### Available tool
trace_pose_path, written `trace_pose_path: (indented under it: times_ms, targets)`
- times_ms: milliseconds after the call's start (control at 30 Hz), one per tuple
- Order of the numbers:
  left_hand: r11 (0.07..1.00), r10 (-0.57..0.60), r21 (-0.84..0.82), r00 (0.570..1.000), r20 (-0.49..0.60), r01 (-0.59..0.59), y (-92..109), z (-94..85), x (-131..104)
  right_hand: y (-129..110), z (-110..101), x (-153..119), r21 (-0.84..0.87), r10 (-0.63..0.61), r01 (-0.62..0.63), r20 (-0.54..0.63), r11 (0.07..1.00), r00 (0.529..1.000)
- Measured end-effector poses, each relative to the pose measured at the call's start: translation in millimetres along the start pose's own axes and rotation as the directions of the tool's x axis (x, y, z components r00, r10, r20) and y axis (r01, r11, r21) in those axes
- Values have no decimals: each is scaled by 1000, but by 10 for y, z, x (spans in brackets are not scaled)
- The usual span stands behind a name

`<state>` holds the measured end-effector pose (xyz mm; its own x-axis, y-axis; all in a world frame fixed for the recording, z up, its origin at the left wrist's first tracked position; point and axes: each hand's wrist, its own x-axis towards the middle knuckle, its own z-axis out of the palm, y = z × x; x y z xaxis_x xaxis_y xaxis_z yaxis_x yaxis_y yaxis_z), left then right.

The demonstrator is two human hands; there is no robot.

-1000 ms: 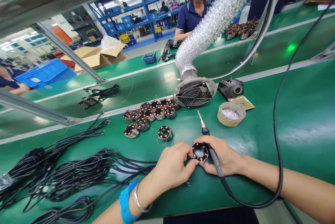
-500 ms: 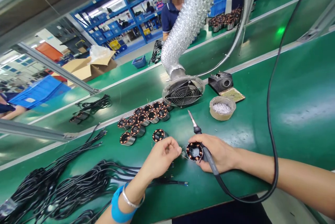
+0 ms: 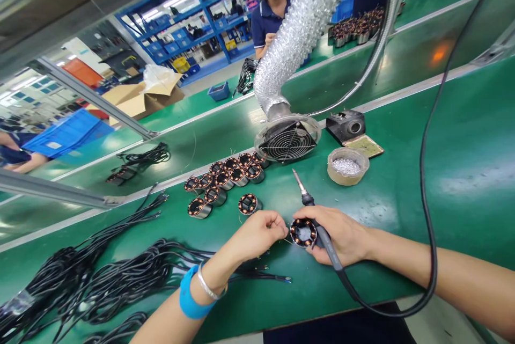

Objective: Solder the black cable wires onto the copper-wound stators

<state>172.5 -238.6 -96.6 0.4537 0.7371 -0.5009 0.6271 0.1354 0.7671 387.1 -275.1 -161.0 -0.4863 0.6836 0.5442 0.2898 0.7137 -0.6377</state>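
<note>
**Head view: a copper-wound ring in the right hand, a fine wire at the left**

The right hand closes around a short metal ring lined with copper coils, over the smooth green bench; the same grip clasps a soldering iron, dark-handled with a tapered metal tip. The left hand pinches a hair-thin wire lead between thumb and forefinger, just beside the ring; whether fingertips touch the ring, I cannot tell.

Similar squat, steel-sided wound rings cluster beyond, near a round fan with a spiral wire guard, fed by crinkled foil ducting. Glossy black cables lie looped at left.

A round, tan-walled tub holds crumpled silvery material. Farther back, clear plastic bulges from an open cardboard box; a small blue bin's contents are indistinct.
</note>
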Motion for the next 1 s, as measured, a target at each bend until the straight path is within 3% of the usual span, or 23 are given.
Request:
trace_pose_path:
  times_ms: [100,167,233,267,333,433,500,600,700,833,900,1000]
  targets:
    - [990,69,126,992,-106,-55,33,-28,-59,6,-3,-1,10,-5,5,1,1000,1000]
    - [932,225,334,949,-221,-143,82,-40,-114,5,-7,0,21,-2,2,5,1000,1000]
    - [848,367,489,892,-265,-204,137,-39,-145,-1,-15,5,32,8,-9,13,999,1000]
    - [845,383,486,887,-260,-222,160,-33,-141,-7,-20,9,37,16,-17,18,999,1000]
    - [937,272,280,940,-206,-210,191,-9,-88,-18,-34,17,45,31,-32,25,998,999]
    - [991,49,-126,998,-35,-53,179,43,44,-29,-54,28,62,40,-43,51,997,998]
    - [976,-13,-216,1000,27,18,137,72,84,-26,-62,31,70,36,-41,66,997,997]
    - [984,6,-180,1000,-2,-6,58,79,-18,-9,-55,23,72,13,-17,58,997,998]
    - [986,149,84,985,-83,-142,6,57,-225,9,-41,7,62,-1,-2,48,998,999]
    - [877,389,368,907,-162,-310,2,83,-334,12,-40,-3,52,-3,1,42,999,999]
    - [885,399,337,896,-196,-321,5,129,-274,8,-47,2,53,-17,15,40,998,999]
    - [972,233,35,954,-189,-231,-17,199,-146,1,-57,14,47,-15,13,38,999,999]
